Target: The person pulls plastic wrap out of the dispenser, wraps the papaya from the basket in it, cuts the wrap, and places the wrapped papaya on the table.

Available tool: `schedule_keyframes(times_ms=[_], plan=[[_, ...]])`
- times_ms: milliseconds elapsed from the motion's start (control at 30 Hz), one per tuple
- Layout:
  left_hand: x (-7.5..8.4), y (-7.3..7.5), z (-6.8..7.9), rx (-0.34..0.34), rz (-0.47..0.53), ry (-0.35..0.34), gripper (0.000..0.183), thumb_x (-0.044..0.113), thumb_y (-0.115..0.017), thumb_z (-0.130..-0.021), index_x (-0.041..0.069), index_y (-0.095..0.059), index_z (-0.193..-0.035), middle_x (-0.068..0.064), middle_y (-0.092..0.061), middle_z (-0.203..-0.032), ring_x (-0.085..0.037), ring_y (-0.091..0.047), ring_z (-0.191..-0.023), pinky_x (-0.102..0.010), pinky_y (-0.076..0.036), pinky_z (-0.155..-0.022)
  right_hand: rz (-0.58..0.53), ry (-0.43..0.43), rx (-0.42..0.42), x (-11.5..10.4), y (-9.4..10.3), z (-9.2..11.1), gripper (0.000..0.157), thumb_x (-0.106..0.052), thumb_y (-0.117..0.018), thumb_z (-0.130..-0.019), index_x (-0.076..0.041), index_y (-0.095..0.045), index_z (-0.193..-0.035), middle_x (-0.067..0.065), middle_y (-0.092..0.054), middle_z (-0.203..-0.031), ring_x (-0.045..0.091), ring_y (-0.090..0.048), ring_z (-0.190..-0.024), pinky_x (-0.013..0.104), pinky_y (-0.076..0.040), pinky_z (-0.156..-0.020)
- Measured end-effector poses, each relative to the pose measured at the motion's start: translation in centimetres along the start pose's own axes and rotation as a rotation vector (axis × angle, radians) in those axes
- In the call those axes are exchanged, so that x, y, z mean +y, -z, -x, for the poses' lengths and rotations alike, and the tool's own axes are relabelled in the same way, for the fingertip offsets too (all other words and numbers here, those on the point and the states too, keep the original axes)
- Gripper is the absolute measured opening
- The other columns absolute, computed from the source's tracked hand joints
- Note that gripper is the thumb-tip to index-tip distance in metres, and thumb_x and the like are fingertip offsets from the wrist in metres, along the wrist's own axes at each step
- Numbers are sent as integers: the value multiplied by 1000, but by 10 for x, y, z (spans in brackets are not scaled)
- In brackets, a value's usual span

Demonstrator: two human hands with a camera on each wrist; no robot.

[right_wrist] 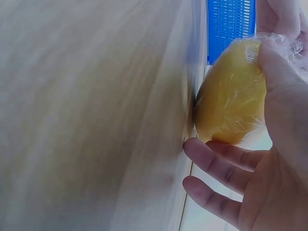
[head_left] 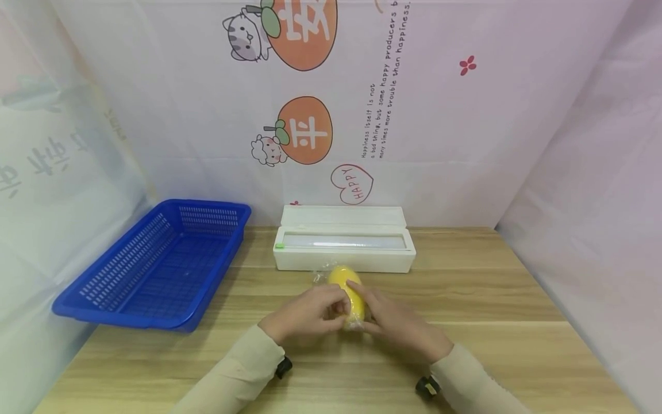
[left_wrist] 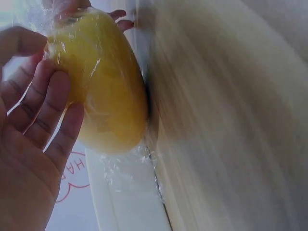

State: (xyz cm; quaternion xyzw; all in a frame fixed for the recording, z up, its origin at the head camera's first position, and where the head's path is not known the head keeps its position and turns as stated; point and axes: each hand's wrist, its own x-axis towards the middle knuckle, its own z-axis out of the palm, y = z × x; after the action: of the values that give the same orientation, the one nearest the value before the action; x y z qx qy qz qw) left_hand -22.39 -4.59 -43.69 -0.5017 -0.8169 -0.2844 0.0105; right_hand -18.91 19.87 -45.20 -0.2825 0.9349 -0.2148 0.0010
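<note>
A yellow mango (head_left: 341,277), long and rounded, lies on the wooden table with clear cling film (left_wrist: 98,62) stretched around it. My left hand (head_left: 314,310) is on its left side; the thumb and index finger pinch the film at the mango's near end, the other fingers lying along the fruit. On the other side, my right hand (head_left: 395,322) holds the mango, thumb pressed on the wrapped near end and fingers along the flank. Loose film (head_left: 322,272) sticks out crumpled at the far end.
Behind the mango stands a white cling film box (head_left: 343,261), its lid up and a roll (head_left: 343,241) inside. At the left is a blue plastic basket (head_left: 207,287). A printed white cloth (head_left: 439,144) hangs around the table (head_left: 465,293).
</note>
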Motion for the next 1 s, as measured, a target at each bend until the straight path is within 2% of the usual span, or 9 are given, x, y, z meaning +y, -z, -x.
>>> schedule_keyframes(times_ms=[133,267,400,567,633,733,867,1000], plan=[[1,2,0,-16,-29,3,33,27,-84,-80,20,-59,-100,14,-54,-94,-7,-54,-85,-15,-46,-76,-11,-3,-3,0,2,0,83,-69,-49,-92,-34,-18,-160,9,-51,-142,24,-57,-119,45,-51,-94],[1,2,-2,-13,-57,10,34,41,-83,-82,22,-60,-98,15,-54,-92,-5,-54,-84,-13,-45,-75,-33,-8,-11,0,4,0,83,-68,-51,-93,-30,-21,-160,9,-51,-144,23,-56,-120,45,-50,-96],[1,2,-3,-3,-41,19,26,38,-82,-83,22,-64,-93,16,-58,-89,-2,-55,-82,-11,-46,-73,-114,-8,-30,0,6,-1,81,-63,-56,-93,-28,-24,-159,10,-50,-145,22,-57,-118,46,-50,-96],[2,4,-2,-13,-16,19,21,30,-83,-83,21,-66,-90,15,-60,-85,0,-56,-79,-11,-47,-71,-194,-21,-48,2,5,-4,78,-60,-59,-92,-27,-28,-156,6,-56,-139,15,-61,-112,39,-52,-93],[2,4,-2,-12,-9,31,26,31,-83,-83,19,-64,-95,14,-59,-86,0,-56,-77,-11,-48,-70,-210,-29,-37,2,4,-5,78,-60,-60,-92,-26,-30,-154,6,-58,-135,15,-62,-109,38,-52,-91],[2,4,-2,-7,-5,60,41,35,-83,-84,15,-60,-112,14,-59,-87,0,-57,-77,-12,-48,-69,-237,-39,-22,1,4,-6,77,-60,-62,-91,-27,-30,-153,4,-61,-128,14,-64,-103,37,-53,-86],[0,3,-2,-17,11,100,59,35,-82,-85,11,-56,-132,13,-59,-87,0,-56,-77,-13,-49,-70,-254,-30,-14,1,3,-9,88,-60,-63,-91,-22,-21,-158,1,-63,-118,12,-63,-99,34,-54,-83],[0,3,-2,-39,18,137,62,34,-84,-84,13,-57,-136,12,-57,-88,-2,-54,-77,-16,-49,-69,-269,-36,-21,2,2,-11,98,-62,-64,-89,-21,-13,-162,6,-61,-127,17,-62,-106,40,-54,-88]])
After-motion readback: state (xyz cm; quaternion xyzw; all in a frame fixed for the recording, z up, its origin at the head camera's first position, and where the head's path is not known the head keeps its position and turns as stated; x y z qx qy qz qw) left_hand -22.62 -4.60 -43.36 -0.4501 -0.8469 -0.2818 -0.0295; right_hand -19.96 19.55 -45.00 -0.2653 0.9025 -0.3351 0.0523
